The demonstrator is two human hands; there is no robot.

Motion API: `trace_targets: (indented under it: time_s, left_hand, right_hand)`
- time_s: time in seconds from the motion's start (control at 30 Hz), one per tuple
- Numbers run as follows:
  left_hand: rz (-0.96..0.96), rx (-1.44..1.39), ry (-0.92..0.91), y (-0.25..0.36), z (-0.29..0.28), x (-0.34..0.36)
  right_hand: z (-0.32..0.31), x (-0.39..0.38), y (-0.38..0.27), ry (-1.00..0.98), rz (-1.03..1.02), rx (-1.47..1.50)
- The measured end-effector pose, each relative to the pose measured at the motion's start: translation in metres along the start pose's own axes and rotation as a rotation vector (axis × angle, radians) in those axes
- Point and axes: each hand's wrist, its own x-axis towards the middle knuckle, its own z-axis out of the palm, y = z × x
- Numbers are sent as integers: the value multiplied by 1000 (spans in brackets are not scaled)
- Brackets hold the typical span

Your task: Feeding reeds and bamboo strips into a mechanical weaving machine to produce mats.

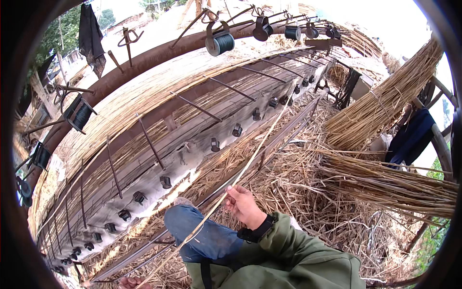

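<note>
A long pale reed stalk (pixel 257 151) runs slantwise from the lower left edge up toward the far right of the frame. My right hand (pixel 243 207), in a green sleeve with a black wristband, pinches it between thumb and fingers above my blue-trousered knee. At the bottom edge my left hand (pixel 132 282) is mostly cut off; its curled fingers lie around the stalk's near end. Beyond the stalk, a long rusty metal rail (pixel 284 142) crosses in front of me. Small black wire bobbins (pixel 214 144) sit in a row along a pale board.
Wire spools (pixel 221 42) hang along a curved rusty pipe (pixel 144 58). Thin metal rods (pixel 195 106) stick out over laid reeds (pixel 101 130). Reed bundles (pixel 385 98) rest at the right beside a dark cloth (pixel 411 137). Loose straw (pixel 313 192) covers the ground.
</note>
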Motion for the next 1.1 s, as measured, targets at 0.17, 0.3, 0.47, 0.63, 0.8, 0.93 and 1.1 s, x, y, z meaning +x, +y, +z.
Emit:
trace_targets:
  time_s: [0.17,0.3,0.47,0.63,0.8,0.93,1.1]
  left_hand:
    - [41,42,385,-4,10,-5]
    - [23,-5,391,-4,4,-2]
    - [-9,81,429,-5,-5,-5]
    - [37,-7,398,4,2,-12]
    - [141,61,606,19,13,-12]
    - [193,57,574,26,18,-11]
    - [204,65,577,29,19,-10]
  right_hand:
    - [-5,-25,6,-1,-142,83]
    - [-8,-58,8,-37,-233,116]
    - [-6,-90,3,-49,-292,77]
    - [-2,-85,6,-71,-279,66]
    - [-1,-57,24,-13,103,16]
    - [3,-58,45,-15,352,6]
    - [9,-62,47,-58,290,-29]
